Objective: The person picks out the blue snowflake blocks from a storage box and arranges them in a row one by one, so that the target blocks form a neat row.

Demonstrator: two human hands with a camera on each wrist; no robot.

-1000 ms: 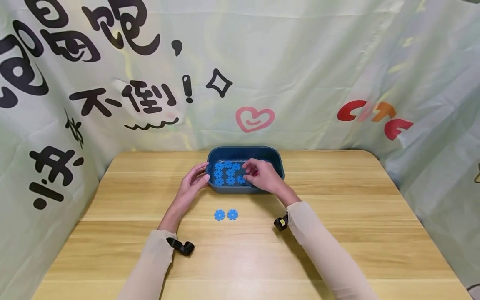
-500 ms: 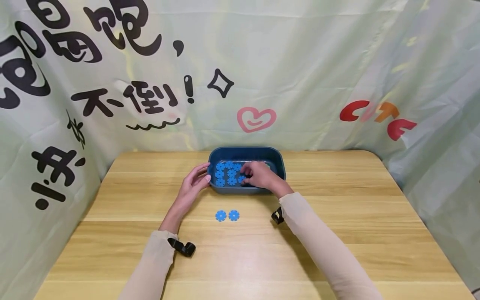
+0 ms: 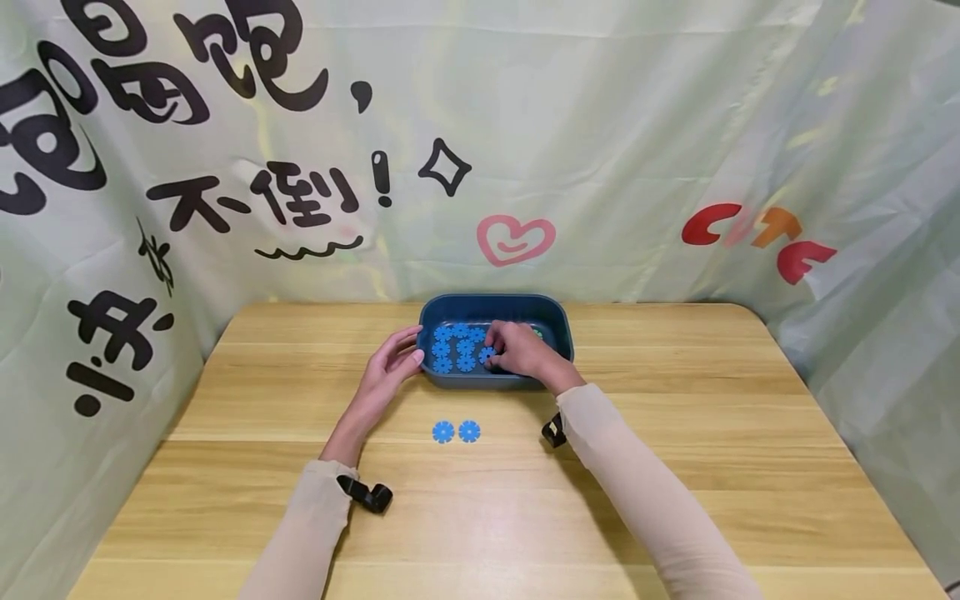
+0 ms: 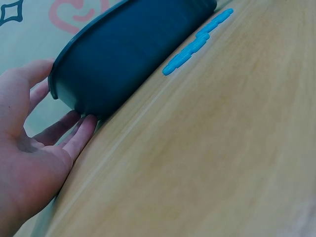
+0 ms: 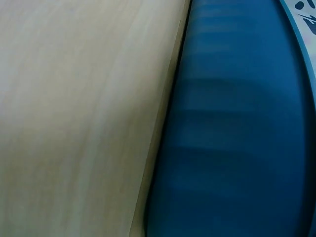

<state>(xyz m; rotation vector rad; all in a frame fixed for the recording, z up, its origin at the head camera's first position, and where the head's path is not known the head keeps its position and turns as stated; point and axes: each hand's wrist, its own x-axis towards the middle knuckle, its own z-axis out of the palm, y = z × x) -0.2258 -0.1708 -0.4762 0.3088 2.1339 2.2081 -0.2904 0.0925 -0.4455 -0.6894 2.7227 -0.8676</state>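
A dark blue rectangular bin (image 3: 495,382) stands at the table's back edge, with several flat blue notched snowflake discs (image 3: 442,365) laid in its left part. My left hand (image 3: 384,373) touches the bin's left end, its fingers extended against the wall and rim, as the left wrist view also shows. Inside the bin, my right hand (image 3: 521,350) has its thumb and fingertips curled at the edge of a blue snowflake disc (image 3: 487,356), seemingly pinching it. In the right wrist view only the bin's outer wall (image 5: 232,128) and table appear; the hand is out of sight.
Two blue snowflake discs, a left one (image 3: 443,432) and a right one (image 3: 469,431), lie side by side on the wooden table (image 3: 450,533) before the bin. A small green piece (image 3: 537,332) shows behind my right hand. A printed curtain (image 3: 600,150) hangs behind the table.
My right hand has shifted slightly and lowered its fingertips to a blue disc in the bin. A green piece behind it has come into view. The left hand stays at the bin.
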